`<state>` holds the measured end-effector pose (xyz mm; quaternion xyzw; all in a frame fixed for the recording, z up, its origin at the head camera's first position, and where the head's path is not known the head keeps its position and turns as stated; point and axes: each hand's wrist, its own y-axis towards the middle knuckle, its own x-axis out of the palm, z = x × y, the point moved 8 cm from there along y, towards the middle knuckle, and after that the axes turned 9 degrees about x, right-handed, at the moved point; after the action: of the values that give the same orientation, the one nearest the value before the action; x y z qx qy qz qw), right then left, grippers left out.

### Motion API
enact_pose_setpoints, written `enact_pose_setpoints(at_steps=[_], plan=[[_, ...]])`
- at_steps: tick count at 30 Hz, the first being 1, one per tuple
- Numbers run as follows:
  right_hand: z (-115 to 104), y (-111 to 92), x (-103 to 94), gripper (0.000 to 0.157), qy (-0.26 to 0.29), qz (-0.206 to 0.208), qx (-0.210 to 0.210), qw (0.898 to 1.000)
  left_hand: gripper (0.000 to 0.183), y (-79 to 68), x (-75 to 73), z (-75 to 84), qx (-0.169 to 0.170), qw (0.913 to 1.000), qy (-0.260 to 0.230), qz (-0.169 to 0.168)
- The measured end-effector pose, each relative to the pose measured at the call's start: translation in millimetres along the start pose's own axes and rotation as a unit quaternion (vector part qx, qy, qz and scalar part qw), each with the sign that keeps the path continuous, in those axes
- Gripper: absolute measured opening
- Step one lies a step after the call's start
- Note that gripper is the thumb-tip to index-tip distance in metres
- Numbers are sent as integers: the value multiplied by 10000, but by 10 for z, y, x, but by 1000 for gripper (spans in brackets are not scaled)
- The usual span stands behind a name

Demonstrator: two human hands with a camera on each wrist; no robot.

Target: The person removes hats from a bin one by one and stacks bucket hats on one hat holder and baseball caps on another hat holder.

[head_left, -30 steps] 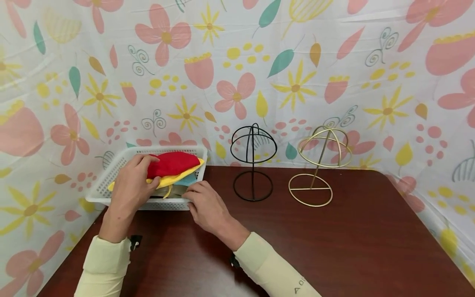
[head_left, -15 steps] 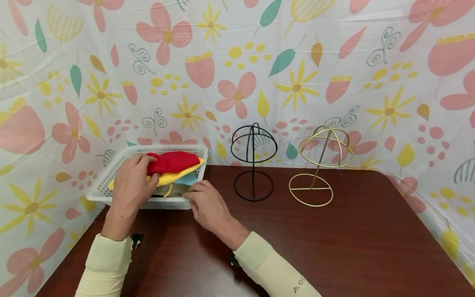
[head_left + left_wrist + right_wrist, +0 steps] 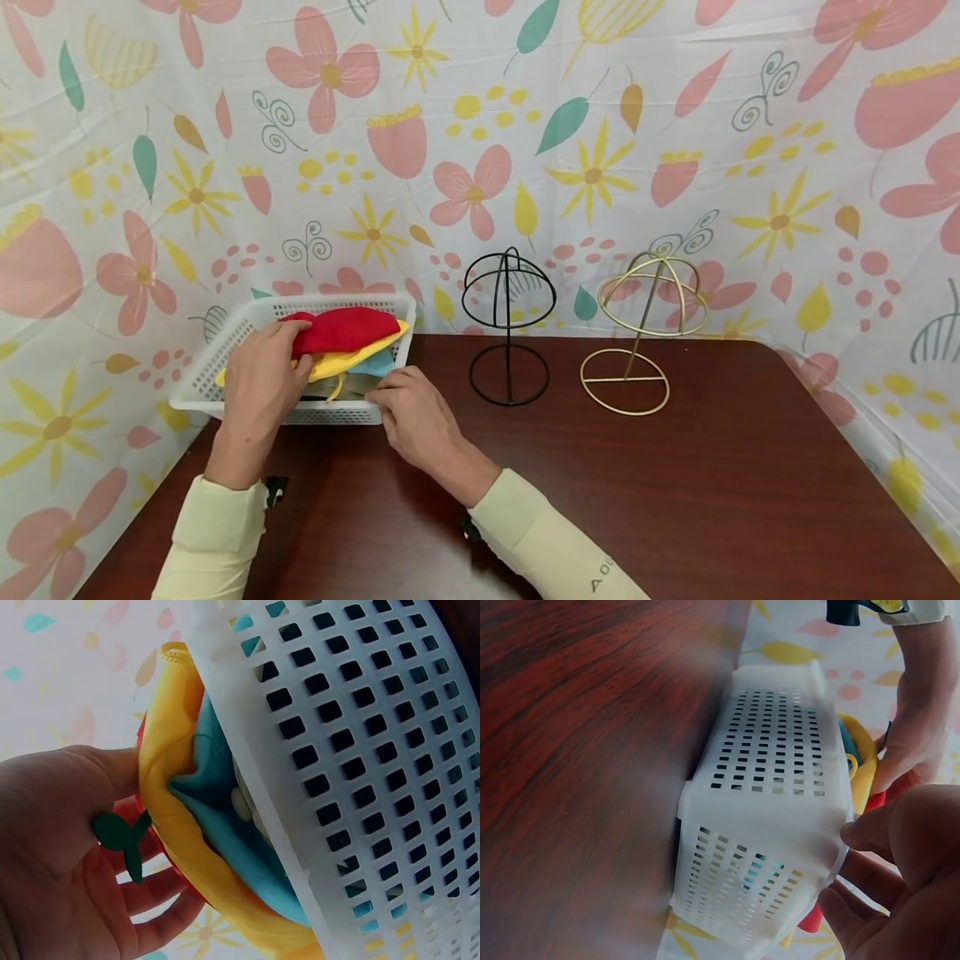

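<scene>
Flowered backdrop (image 3: 480, 100) behind glossy red-brown table (image 3: 712, 500), white basket (image 3: 341, 414) at back left.

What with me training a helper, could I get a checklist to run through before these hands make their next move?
1. Left hand grips the red-and-yellow cloth item: ok.
2. Right hand on the basket, at its near right corner: ok.
3. Basket standing upright on the table: ok.
4. Red-and-yellow item clear of the basket: not ok.
5. Blue cloth free of that item: cannot tell; they lie together.
6. Black stand and gold stand bare: ok.
</scene>
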<state>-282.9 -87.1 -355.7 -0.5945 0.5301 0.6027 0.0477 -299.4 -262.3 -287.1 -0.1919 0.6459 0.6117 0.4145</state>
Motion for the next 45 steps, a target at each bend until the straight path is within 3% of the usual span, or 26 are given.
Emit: enact_pose_setpoints(at_steps=[12, 26, 45], plan=[[-4, -5, 3, 26, 88, -10, 65, 9999, 13, 16, -106, 13, 350, 9967, 265, 677], [-34, -13, 2, 27, -10, 178, 1, 9998, 16, 0, -225, -1, 391, 9900, 157, 1346], [-25, -4, -4, 29, -56, 221, -92, 9997, 16, 16, -476, 166, 602, 9690, -133, 2393]])
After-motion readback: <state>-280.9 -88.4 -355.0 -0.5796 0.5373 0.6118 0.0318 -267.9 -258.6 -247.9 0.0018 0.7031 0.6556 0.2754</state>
